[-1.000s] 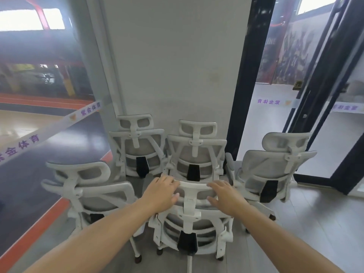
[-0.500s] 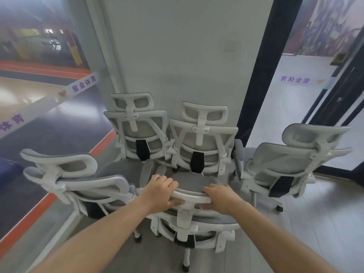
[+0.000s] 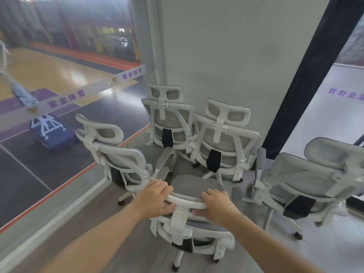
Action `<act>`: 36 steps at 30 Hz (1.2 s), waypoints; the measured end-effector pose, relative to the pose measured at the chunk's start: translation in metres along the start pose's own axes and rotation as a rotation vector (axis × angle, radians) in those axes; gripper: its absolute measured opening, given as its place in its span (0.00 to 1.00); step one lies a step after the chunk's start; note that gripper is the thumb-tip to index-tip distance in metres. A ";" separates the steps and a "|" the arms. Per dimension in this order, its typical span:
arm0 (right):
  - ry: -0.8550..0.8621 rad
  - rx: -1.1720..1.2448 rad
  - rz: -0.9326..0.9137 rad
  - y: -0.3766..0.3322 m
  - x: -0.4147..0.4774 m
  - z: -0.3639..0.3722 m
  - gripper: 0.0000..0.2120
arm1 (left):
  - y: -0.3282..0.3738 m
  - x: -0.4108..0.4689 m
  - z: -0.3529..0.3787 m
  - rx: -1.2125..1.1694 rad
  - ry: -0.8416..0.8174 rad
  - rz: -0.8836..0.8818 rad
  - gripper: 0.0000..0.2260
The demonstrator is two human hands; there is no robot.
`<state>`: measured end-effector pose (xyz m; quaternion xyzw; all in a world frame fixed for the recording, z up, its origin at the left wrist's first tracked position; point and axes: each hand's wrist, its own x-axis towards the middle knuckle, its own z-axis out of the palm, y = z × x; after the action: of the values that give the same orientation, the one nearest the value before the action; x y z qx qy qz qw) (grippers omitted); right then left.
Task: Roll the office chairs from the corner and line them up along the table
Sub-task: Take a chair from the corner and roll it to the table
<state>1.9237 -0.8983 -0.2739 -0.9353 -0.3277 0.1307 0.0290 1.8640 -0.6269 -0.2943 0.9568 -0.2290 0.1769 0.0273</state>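
Several white office chairs with grey mesh stand bunched in a corner. The nearest chair (image 3: 194, 187) is right below me, its back turned to me. My left hand (image 3: 155, 198) grips the left end of its white headrest (image 3: 186, 201). My right hand (image 3: 215, 203) grips the right end of the same headrest. Two chairs (image 3: 169, 123) (image 3: 222, 140) stand against the grey wall behind it. Another chair (image 3: 116, 156) is at the left by the glass, and one more (image 3: 307, 180) at the right.
A glass wall (image 3: 59, 115) with a white banner strip runs along the left, with a sports court beyond. A grey wall (image 3: 226, 46) and a black door frame (image 3: 307, 75) close the corner. Grey floor (image 3: 98, 233) lies open near my arms.
The near chair has rolled back toward me, away from the two chairs at the wall. My view has swung left and down. Both hands stay clamped on the headrest.
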 end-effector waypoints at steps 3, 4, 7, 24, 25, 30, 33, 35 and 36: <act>0.066 0.003 -0.059 -0.013 -0.029 0.012 0.29 | 0.028 -0.030 -0.009 0.012 0.049 -0.047 0.17; 0.099 0.004 -0.081 -0.017 -0.038 0.017 0.28 | 0.036 -0.041 -0.012 0.014 0.055 -0.060 0.16; 0.142 0.004 -0.115 -0.034 -0.061 0.026 0.26 | 0.057 -0.072 -0.026 0.025 0.045 -0.102 0.16; 0.136 -0.084 -0.425 -0.194 -0.190 0.079 0.36 | 0.196 -0.315 -0.119 0.079 -0.037 -0.540 0.16; 0.140 -0.090 -0.454 -0.207 -0.199 0.082 0.38 | 0.208 -0.332 -0.126 0.085 -0.037 -0.588 0.17; 0.133 -0.109 -0.585 -0.264 -0.249 0.104 0.43 | 0.270 -0.407 -0.162 0.150 -0.058 -0.776 0.21; 0.093 -0.116 -0.668 -0.299 -0.279 0.116 0.45 | 0.311 -0.450 -0.183 0.181 -0.078 -0.897 0.23; 0.066 -0.110 -0.729 -0.323 -0.300 0.124 0.45 | 0.338 -0.480 -0.197 0.207 -0.085 -0.989 0.22; 0.053 -0.107 -0.762 -0.335 -0.309 0.127 0.45 | 0.352 -0.493 -0.203 0.213 -0.094 -1.045 0.22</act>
<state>1.4551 -0.8312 -0.2801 -0.7496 -0.6573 0.0690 0.0352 1.2293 -0.7031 -0.2877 0.9477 0.2962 0.1191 0.0043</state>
